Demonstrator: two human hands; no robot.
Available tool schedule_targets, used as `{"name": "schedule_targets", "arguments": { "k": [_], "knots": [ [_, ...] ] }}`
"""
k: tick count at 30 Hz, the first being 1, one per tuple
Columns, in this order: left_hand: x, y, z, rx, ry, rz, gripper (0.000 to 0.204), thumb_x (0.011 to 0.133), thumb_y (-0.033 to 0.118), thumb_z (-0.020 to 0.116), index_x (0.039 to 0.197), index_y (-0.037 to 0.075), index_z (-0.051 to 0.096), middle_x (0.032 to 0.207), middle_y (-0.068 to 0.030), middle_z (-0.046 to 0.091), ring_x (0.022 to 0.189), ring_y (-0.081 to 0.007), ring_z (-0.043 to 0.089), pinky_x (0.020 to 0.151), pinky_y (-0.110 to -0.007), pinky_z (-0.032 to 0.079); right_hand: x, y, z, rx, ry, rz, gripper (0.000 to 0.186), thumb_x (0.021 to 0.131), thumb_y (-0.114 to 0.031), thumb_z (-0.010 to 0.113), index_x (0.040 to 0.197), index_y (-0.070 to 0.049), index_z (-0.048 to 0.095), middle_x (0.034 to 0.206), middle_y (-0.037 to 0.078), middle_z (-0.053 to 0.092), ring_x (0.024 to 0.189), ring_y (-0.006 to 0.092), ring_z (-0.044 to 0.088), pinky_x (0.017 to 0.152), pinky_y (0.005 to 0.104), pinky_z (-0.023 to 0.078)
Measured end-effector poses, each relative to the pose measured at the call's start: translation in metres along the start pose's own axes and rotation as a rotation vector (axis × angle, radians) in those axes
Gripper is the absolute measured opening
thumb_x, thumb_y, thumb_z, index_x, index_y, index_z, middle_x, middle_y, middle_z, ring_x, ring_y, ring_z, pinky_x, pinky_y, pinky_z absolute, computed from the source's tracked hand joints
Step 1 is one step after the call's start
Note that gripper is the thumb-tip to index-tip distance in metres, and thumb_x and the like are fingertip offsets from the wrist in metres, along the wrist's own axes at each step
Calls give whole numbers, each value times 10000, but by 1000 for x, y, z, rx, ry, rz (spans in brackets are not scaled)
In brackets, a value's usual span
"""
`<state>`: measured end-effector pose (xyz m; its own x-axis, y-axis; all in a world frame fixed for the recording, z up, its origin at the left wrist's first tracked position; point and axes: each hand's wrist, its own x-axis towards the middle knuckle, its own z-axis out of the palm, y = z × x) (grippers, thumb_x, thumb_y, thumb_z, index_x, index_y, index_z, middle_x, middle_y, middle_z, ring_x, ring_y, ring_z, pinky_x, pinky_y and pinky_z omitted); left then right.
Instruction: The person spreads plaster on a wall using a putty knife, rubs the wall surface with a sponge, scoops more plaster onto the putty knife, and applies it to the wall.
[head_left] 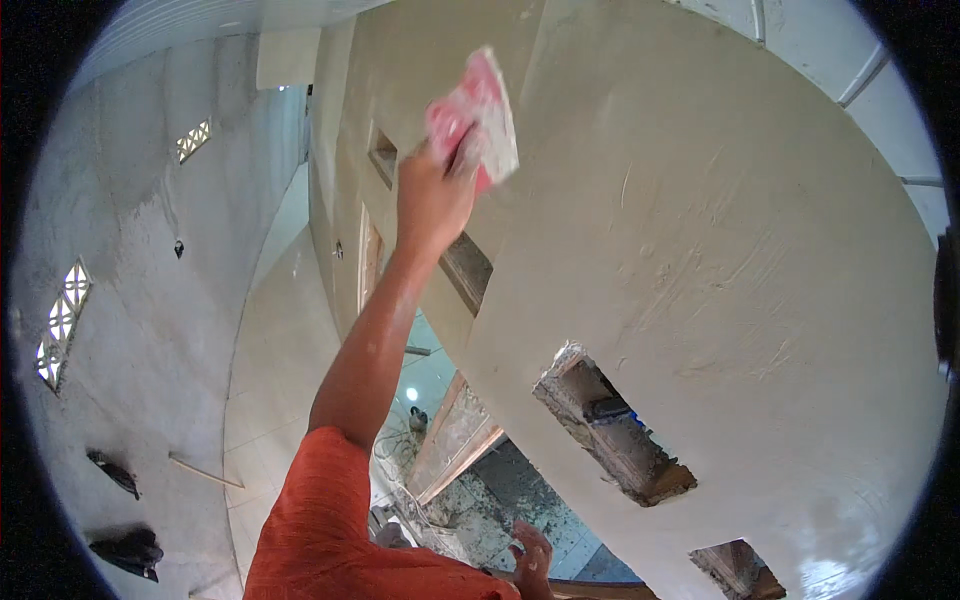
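Note:
My left hand is raised on a stretched arm. It grips a pink plastering float, smeared with whitish compound, against or close to the beige wall; contact cannot be made out. The float and fingers are slightly blurred. Low down near the wall's lower edge, my right hand has its fingers loosely bent and apart, with nothing visible in them. Trowel streaks and ridges mark the wall to the right of the float.
Rectangular openings pierce the wall: a rough-edged hole, a lower hole and a recess beside my forearm. Below lie a wooden board and debris-strewn floor. At left, a grey wall has patterned vents.

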<state>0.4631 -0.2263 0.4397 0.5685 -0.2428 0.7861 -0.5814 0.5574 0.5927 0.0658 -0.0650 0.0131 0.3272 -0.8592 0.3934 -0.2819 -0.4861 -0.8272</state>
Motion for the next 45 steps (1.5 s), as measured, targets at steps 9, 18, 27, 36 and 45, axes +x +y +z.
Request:
{"name": "schedule_targets", "arguments": {
  "k": [9, 18, 27, 36, 45],
  "knots": [
    [109, 33, 88, 528, -147, 261, 211, 854, 149, 556, 971, 26, 681, 867, -231, 675, 809, -390, 677, 740, -484, 530, 16, -43, -2, 597, 394, 730, 272, 820, -239, 694, 1039, -76, 689, 1040, 34, 675, 912, 147, 612, 714, 316, 489],
    [42, 66, 28, 404, -350, 402, 327, 950, 268, 552, 1191, 71, 650, 925, -218, 688, 816, -362, 682, 738, -444, 546, 13, -41, 2, 637, 418, 449, 406, 874, -369, 670, 1082, -22, 688, 1125, 93, 666, 967, 204, 641, 713, 327, 526],
    [209, 32, 33, 354, -408, 728, 397, 985, 303, 517, 1152, -34, 644, 1071, -288, 649, 1009, -383, 649, 878, -438, 491, 18, -47, 19, 550, 421, 733, 290, 837, -222, 695, 1059, -36, 685, 1059, 78, 690, 930, 184, 637, 691, 294, 516],
    [149, -21, 14, 505, -790, 325, 353, 963, 278, 559, 1144, -13, 641, 1044, -231, 675, 943, -341, 667, 842, -399, 511, 34, -32, 27, 699, 410, 694, 245, 840, -206, 713, 1039, -66, 687, 1085, 54, 676, 916, 155, 633, 694, 316, 511],
    [-21, -102, -7, 200, -706, 463, 391, 778, 31, 640, 1168, 50, 631, 1090, -193, 649, 986, -407, 615, 886, -461, 505, 46, -41, 24, 527, 219, 587, 310, 906, -314, 645, 1070, -54, 688, 1072, 64, 674, 946, 158, 625, 690, 292, 522]
  ]
}}
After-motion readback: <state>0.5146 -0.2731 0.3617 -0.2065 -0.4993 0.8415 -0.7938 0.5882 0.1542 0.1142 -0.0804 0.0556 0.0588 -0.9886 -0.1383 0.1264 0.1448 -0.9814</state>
